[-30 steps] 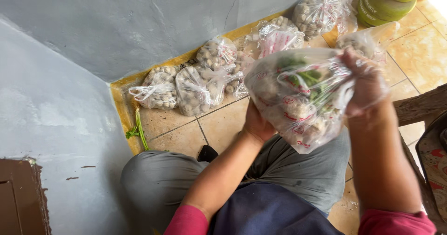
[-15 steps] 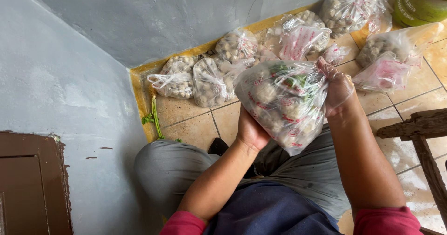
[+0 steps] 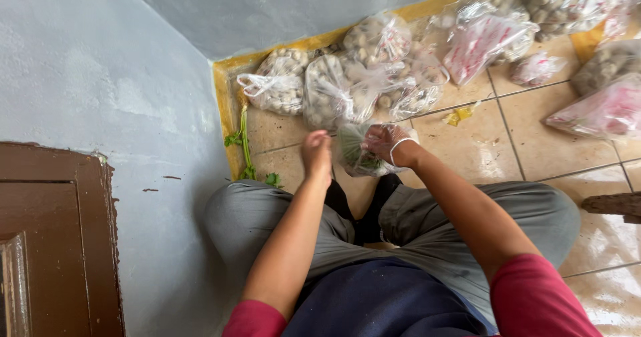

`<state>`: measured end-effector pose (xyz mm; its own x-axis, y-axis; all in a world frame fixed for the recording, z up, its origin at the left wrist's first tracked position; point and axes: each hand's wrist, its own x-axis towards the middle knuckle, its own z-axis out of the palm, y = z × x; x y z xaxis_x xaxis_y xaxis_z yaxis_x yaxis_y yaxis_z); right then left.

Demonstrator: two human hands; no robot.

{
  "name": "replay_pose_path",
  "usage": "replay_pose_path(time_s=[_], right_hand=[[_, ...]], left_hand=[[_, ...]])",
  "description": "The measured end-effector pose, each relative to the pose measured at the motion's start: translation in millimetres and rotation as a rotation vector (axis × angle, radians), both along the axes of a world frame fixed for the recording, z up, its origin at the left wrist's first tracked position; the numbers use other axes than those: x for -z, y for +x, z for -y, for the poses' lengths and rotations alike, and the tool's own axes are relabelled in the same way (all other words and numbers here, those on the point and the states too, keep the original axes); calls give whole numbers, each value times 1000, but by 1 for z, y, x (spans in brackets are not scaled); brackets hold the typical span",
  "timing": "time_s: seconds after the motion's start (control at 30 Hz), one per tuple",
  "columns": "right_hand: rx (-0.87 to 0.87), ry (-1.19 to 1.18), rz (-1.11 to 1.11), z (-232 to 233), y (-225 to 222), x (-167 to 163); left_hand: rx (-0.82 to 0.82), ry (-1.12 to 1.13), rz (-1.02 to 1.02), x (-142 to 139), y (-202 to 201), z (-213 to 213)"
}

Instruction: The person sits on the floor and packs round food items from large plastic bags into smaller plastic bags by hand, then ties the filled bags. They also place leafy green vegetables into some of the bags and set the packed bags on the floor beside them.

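My right hand [image 3: 386, 141] clamps a clear bag of greens [image 3: 357, 151] on the tiled floor [image 3: 481, 143] — my left hand [image 3: 317, 151], fingers curled together, just beside it.

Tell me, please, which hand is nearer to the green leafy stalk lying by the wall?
The left hand. It hangs just right of the green stalk, apart from it. The right hand is farther right, gripping the clear bag of greens.
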<state>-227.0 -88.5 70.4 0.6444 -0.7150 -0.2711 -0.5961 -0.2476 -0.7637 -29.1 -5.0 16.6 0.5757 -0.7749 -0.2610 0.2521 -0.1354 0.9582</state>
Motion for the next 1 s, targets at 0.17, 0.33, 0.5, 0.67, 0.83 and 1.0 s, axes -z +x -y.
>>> replay_pose_path(time_s=[0.17,0.33,0.5,0.67,0.83,1.0], right_hand=[[45,41,-261,-13,7,71],[16,116,199,-6,-50,81],[518,545,185,-3,-61,98],[480,355,-27,-12,-39,110],[174,570,275,-8,-53,87],[380,779,581,9,-89,73]], left_hand=[[581,246,577,16,-25,-5],[763,182,897,17,-39,-7],[824,276,1038,27,-59,2],[786,237,1074,53,-58,-2],[783,212,1087,51,-57,-2],[991,452,1228,1,-55,7]])
